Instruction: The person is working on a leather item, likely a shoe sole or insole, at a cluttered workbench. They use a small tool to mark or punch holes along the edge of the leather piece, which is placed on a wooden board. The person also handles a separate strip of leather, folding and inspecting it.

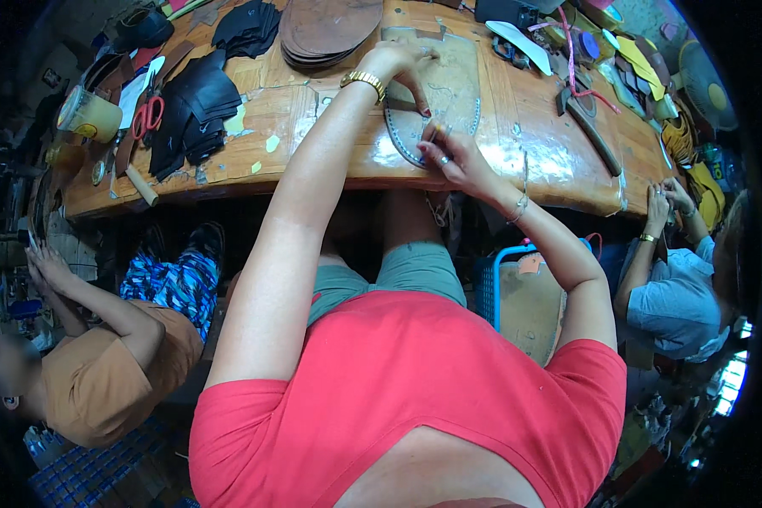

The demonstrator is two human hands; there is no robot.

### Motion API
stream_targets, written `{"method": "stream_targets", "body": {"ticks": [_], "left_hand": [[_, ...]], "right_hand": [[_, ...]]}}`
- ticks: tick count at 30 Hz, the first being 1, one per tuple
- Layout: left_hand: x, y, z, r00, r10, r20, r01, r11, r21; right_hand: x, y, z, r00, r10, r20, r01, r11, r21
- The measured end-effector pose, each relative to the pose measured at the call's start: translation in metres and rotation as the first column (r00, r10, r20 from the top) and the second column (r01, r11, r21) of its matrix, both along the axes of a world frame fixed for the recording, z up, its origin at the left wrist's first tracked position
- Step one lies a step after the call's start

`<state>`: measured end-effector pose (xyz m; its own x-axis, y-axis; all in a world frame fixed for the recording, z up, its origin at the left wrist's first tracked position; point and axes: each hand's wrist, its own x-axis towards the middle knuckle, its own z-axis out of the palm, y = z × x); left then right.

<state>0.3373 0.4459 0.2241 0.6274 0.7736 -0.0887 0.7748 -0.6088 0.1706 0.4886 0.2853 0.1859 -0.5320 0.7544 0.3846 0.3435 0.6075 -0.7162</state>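
A tan flat panel (453, 72) with a rounded near end lies on the wooden table in front of me. A row of small dark marks runs along its curved edge. My left hand (400, 66), a gold band at its wrist, rests on the panel with fingers spread and thumb pointing toward me. Just nearer and to the right, my right hand (459, 159) is closed in a pinch at the panel's near right edge. Whatever is between those fingers is too small to make out.
Left on the table are brown rounded leather pieces (330, 30), black leather pieces (193, 106) and red-handled scissors (148, 117). A hammer (593, 135) lies right. Below stands a blue basket (488, 296) with a tan panel. Co-workers sit either side.
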Motion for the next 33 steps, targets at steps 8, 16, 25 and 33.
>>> {"method": "stream_targets", "body": {"ticks": [8, 16, 25, 33], "left_hand": [[-0.001, 0.003, -0.002, 1.0, 0.003, -0.004, -0.003, 0.999, -0.054], [-0.003, 0.003, 0.0, 1.0, -0.007, -0.029, 0.005, 0.998, -0.056], [-0.01, 0.024, -0.012, 0.995, -0.021, 0.099, 0.039, 0.982, -0.186], [-0.018, 0.024, -0.011, 0.984, -0.035, 0.176, 0.073, 0.974, -0.214]], "right_hand": [[-0.002, 0.007, -0.006, 0.986, -0.07, -0.151, 0.026, 0.962, -0.273], [-0.011, 0.009, 0.005, 0.977, -0.094, -0.191, 0.02, 0.934, -0.356], [-0.011, 0.015, -0.001, 0.999, -0.013, -0.053, 0.007, 0.994, -0.112], [-0.018, 0.021, -0.004, 0.989, 0.017, 0.144, -0.05, 0.973, 0.224]]}}
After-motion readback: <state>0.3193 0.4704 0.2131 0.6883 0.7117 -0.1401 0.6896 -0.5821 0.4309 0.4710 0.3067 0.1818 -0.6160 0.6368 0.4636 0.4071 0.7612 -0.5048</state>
